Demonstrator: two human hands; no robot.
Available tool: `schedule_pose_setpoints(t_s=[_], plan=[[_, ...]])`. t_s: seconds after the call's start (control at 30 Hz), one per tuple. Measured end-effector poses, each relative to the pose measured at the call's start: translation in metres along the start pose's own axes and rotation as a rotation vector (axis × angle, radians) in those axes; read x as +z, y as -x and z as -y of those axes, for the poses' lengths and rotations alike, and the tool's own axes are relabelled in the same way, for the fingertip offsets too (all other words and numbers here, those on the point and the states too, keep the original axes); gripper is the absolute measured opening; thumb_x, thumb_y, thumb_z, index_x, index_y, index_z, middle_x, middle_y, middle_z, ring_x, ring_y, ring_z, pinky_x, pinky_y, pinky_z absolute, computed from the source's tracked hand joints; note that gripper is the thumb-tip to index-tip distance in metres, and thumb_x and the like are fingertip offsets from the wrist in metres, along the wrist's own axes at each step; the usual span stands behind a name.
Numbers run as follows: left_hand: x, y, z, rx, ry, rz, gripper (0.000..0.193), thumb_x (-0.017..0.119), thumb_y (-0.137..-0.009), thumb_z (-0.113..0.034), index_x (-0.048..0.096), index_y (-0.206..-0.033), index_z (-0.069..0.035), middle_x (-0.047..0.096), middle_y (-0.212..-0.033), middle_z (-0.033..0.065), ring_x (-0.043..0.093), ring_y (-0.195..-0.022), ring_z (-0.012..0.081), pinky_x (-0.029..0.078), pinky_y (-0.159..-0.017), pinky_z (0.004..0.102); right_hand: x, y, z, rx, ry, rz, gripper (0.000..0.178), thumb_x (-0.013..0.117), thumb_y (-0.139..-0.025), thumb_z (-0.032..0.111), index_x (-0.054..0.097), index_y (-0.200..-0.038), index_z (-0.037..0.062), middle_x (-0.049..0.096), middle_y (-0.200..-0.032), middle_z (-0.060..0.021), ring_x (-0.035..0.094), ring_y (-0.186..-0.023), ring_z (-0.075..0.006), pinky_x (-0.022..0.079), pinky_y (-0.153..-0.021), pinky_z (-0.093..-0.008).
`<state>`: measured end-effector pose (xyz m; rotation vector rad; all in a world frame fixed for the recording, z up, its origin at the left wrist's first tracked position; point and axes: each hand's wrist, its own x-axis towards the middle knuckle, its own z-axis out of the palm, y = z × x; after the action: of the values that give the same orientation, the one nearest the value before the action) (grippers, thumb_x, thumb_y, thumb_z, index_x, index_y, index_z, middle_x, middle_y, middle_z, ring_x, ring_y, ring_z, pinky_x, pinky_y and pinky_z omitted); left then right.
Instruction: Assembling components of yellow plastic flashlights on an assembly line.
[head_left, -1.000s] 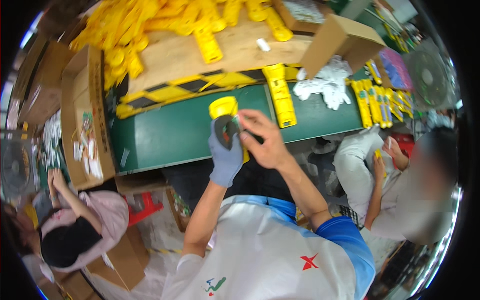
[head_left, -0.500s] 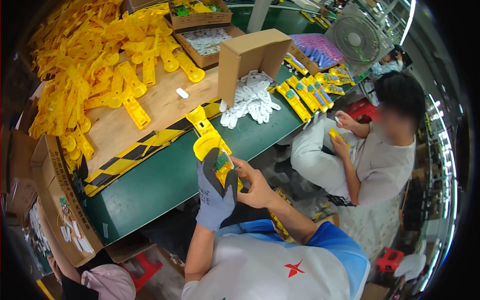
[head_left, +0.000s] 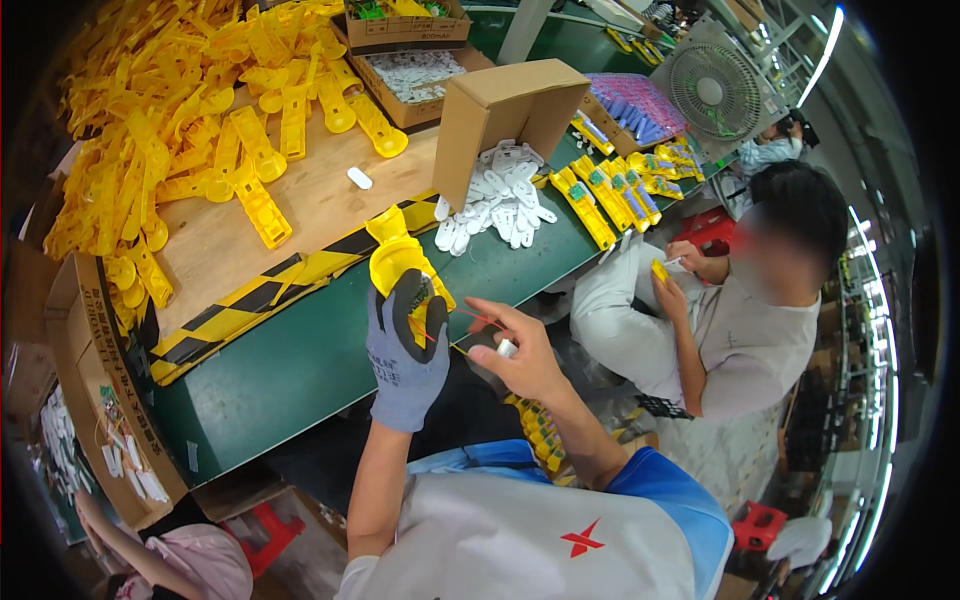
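Observation:
My left hand [head_left: 408,365], in a grey and black work glove, is wrapped round a yellow plastic housing [head_left: 394,262] with a rounded cup at its far end. Inside the housing, partly behind the gloved fingers, sits a green circuit board [head_left: 421,291]. Just to the right, my bare right hand [head_left: 530,355] has its thumb and fingers bent round a small white part [head_left: 507,348]. Thin red wires [head_left: 484,318] stretch between the housing and the right hand. Both hands are over the near edge of the green table [head_left: 290,415].
A large heap of yellow housings [head_left: 150,130] covers the far left. White oval pieces [head_left: 500,200] spill from a tipped cardboard box [head_left: 515,100]. Filled yellow housings [head_left: 605,190] lie at right, near a seated co-worker [head_left: 760,310]. A cardboard box [head_left: 130,400] stands on the left.
My right hand has drawn away from the housing toward the right, and the white part and red wires now show. The housing and left hand have shifted slightly left.

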<state>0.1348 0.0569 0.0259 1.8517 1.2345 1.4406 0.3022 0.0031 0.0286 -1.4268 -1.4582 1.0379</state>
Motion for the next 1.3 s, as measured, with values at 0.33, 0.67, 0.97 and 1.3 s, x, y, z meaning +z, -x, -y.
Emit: schedule_pose_setpoints(t_s=[0.33,0.67,0.97,1.3], plan=[[0.011,-0.001,-0.041,-0.012,0.309,0.389,0.083,0.073,-0.08,-0.023,0.028,-0.148,-0.005,0.034,-0.145,0.0304,0.035,-0.131,0.0522,0.038,-0.106,0.0516,-0.006,0.0,-0.025,-0.17,0.326,-0.268,0.059,0.084,-0.071,0.022,0.063,-0.12,-0.0014,0.072,-0.101,-0.0161,0.071,-0.093,-0.0216,0.053,-0.08,-0.0311],[0.017,0.002,0.029,-0.009,-0.563,0.237,0.083,0.076,-0.075,-0.033,0.038,-0.145,-0.01,0.034,-0.147,0.024,0.031,-0.135,0.045,0.025,-0.112,0.0552,-0.207,-0.056,-0.091,0.023,0.697,-0.766,0.056,0.079,-0.077,0.034,0.066,-0.115,-0.0047,0.071,-0.105,-0.0208,0.069,-0.098,-0.0261,0.05,-0.088,-0.0335],[0.009,0.02,0.038,-0.056,-0.562,0.347,0.077,0.075,-0.076,-0.034,0.042,-0.142,-0.011,0.039,-0.141,0.022,0.031,-0.133,0.0443,0.022,-0.113,0.0566,-0.233,-0.081,-0.113,-0.079,0.803,-0.781,0.051,0.077,-0.08,0.037,0.069,-0.113,-0.0008,0.069,-0.108,-0.0206,0.067,-0.102,-0.0311,0.049,-0.091,-0.0366],[-0.032,0.04,0.041,-0.142,-0.47,0.18,0.061,0.081,-0.072,-0.029,0.05,-0.119,-0.004,0.046,-0.131,0.0219,0.041,-0.123,0.0442,0.034,-0.105,0.0527,-0.184,-0.043,-0.114,-0.158,0.922,-1.002,0.03,0.07,-0.088,0.02,0.068,-0.109,-0.0013,0.068,-0.109,-0.0172,0.062,-0.104,-0.0297,0.044,-0.096,-0.0386]])
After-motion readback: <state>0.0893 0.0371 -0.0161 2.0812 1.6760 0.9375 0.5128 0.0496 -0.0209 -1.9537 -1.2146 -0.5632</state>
